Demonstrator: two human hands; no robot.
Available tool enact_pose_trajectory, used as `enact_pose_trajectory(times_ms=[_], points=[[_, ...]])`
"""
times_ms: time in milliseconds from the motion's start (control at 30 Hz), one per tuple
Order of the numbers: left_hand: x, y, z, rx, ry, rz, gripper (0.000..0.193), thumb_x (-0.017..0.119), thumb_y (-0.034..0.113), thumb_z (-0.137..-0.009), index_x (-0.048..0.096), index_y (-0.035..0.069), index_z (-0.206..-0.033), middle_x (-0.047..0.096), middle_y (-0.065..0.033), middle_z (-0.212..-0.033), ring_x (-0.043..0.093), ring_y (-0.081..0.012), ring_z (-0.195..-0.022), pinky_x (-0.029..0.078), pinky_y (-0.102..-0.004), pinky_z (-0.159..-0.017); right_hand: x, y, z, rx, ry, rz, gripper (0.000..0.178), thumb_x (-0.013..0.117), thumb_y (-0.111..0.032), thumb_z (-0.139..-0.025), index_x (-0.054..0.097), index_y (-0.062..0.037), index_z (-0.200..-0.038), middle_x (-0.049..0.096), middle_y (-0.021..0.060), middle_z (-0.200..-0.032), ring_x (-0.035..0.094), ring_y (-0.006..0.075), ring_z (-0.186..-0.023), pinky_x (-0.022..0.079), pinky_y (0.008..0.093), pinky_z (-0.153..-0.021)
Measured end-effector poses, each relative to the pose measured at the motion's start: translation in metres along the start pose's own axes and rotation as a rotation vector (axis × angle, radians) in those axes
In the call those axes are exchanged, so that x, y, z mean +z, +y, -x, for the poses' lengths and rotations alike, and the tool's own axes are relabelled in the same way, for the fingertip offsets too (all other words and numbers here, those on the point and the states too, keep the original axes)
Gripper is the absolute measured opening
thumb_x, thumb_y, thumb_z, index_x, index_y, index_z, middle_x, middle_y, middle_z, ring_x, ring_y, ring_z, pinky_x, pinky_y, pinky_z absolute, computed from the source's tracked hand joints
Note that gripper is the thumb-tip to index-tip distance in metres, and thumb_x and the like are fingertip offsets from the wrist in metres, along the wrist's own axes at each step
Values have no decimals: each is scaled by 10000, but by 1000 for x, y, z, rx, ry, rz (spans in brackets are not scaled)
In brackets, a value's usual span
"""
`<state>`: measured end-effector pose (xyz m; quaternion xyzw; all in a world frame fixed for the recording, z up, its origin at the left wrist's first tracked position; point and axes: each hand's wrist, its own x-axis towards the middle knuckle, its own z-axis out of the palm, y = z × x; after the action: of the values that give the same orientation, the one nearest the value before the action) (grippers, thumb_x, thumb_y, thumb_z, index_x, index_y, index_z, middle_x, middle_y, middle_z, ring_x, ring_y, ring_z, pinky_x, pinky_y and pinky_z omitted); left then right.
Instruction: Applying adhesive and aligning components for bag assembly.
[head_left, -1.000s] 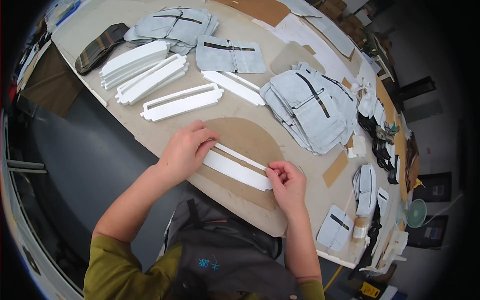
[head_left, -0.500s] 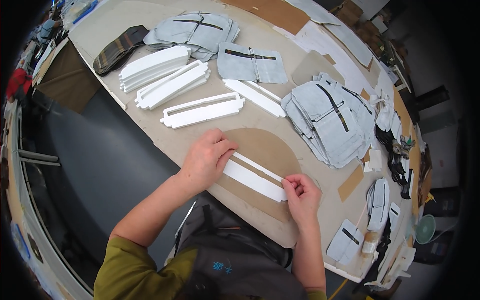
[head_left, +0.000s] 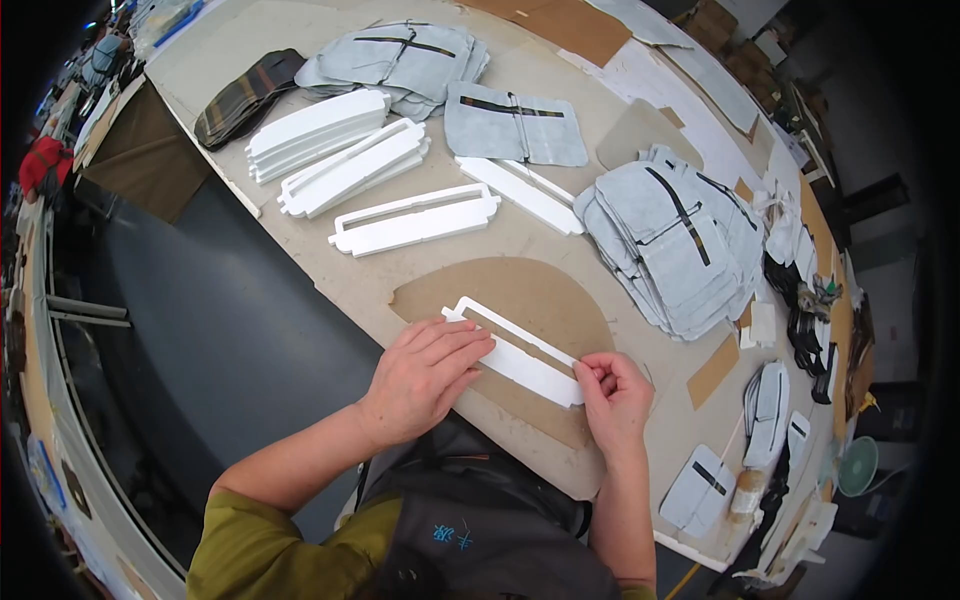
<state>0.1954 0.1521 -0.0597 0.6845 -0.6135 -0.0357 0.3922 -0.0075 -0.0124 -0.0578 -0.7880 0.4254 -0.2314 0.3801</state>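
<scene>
A white slotted strip [head_left: 525,368], with a long narrow window cut along one side, lies slantwise on a brown rounded board [head_left: 530,285] near the table's front edge. My left hand [head_left: 422,382] rests flat on the strip's left part, fingers stretched out together and covering some of it. At the other end, my right hand [head_left: 613,400] pinches the strip's corner between thumb and fingertips. Beyond the board lies another white slotted piece [head_left: 420,238] of the same shape, with stacks of such pieces [head_left: 355,165] behind it.
Piles of light grey fabric panels with dark strips [head_left: 672,245] stand right of the board, with another pile [head_left: 395,62] at the back. Dark striped pieces [head_left: 243,100] lie at the far left. A small grey panel [head_left: 697,490] and black straps [head_left: 790,310] lie on the right.
My left hand has gone from pinching the strip's left end to lying flat on it, so that end shows now. My right hand keeps its pinch. The whole view has shifted slightly.
</scene>
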Motion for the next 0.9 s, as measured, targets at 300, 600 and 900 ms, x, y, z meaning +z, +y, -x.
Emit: enact_pose_trajectory(times_ms=[300, 600, 900], points=[[16, 7, -4, -110, 85, -93, 333, 745, 95, -805, 680, 60, -1130, 686, -124, -1029, 628, -316, -1008, 452, -435, -920, -7, 5, -1, -69, 46, -112, 114, 725, -20, -840, 704, -38, -950, 649, 38, -855, 546, 90, -625, 426, 224, -548], [28, 14, -6, -181, 152, -171, 317, 749, 62, -792, 675, 76, -1100, 688, -57, -984, 594, -291, -989, 409, -406, -908, -15, 0, 14, -403, -58, 229, 249, 746, -80, -798, 703, -87, -1043, 709, 37, -1084, 603, 269, -975, 387, 438, -996], [32, 9, -3, -185, 208, -217, 358, 768, 69, -778, 668, 92, -1120, 673, -58, -1020, 587, -272, -971, 410, -397, -891, -73, 32, 29, -273, 110, 227, 318, 751, -60, -791, 704, -77, -1105, 674, 114, -1232, 604, 312, -1147, 455, 427, -1019]])
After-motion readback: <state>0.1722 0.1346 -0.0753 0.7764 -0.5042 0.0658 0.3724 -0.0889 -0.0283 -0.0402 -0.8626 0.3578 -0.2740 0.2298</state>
